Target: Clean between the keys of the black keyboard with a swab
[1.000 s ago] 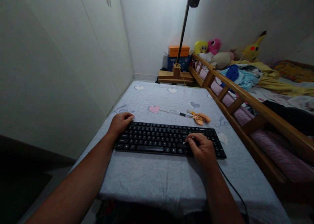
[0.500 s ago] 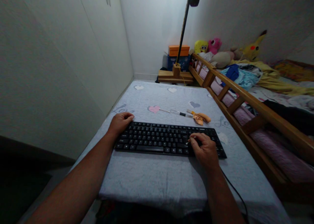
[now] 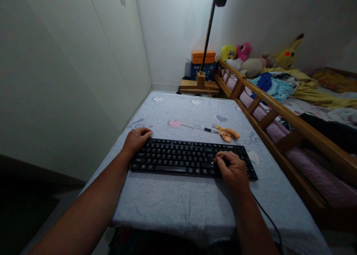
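A black keyboard (image 3: 173, 157) lies across the cloth-covered table (image 3: 178, 199). At its upper left corner, my left hand (image 3: 138, 137) rests with thumb and fingers closed around the edge. Over the right part of the keys, my right hand (image 3: 232, 167) pinches a thin cotton swab (image 3: 214, 162), its white tip at the keys beside the number pad. Beyond the keyboard lie another thin swab-like stick (image 3: 186, 126), a tool with a black grip (image 3: 208, 130), and a brush (image 3: 216, 127) next to a crumpled orange cloth (image 3: 230, 134).
A black cable (image 3: 267, 210) runs from behind my right forearm to the table's front edge. A wooden bed rail (image 3: 267, 106) borders the right side, a white cabinet (image 3: 83, 72) the left. Behind the table stands a wooden stand (image 3: 200, 84) with a pole.
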Available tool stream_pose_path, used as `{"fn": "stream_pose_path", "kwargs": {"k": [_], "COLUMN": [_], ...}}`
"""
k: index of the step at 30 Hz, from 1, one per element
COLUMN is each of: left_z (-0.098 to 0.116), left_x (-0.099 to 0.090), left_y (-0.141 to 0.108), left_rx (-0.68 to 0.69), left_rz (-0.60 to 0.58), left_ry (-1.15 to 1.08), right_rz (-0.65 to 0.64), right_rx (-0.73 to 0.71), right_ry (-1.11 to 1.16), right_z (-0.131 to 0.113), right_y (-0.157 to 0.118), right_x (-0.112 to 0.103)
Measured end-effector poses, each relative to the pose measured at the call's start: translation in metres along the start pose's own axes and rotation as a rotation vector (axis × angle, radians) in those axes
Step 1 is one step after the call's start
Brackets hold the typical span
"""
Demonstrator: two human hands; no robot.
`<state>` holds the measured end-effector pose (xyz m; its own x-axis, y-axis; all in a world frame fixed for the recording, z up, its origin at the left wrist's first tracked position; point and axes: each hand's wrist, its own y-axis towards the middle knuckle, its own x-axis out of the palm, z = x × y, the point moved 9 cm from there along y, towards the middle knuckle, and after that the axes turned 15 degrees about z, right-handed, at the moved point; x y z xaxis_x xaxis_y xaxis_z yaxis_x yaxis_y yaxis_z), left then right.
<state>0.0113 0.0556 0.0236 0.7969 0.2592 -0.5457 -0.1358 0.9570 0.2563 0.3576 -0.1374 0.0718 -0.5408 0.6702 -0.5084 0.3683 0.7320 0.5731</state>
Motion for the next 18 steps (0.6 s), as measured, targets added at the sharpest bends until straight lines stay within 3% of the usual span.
{"fn": "stream_pose_path", "kwargs": {"k": [18], "left_z": [0.003], "left_x": [-0.0003], "left_y": [-0.0019], "left_rx": [0.015], "left_rz": [-0.003], "left_ry": [0.013], "right_rz": [0.032], "right_rx": [-0.011], "right_ry": [-0.022], "right_z": [0.0035], "right_y": [-0.0022], "right_x": [-0.0083]}}
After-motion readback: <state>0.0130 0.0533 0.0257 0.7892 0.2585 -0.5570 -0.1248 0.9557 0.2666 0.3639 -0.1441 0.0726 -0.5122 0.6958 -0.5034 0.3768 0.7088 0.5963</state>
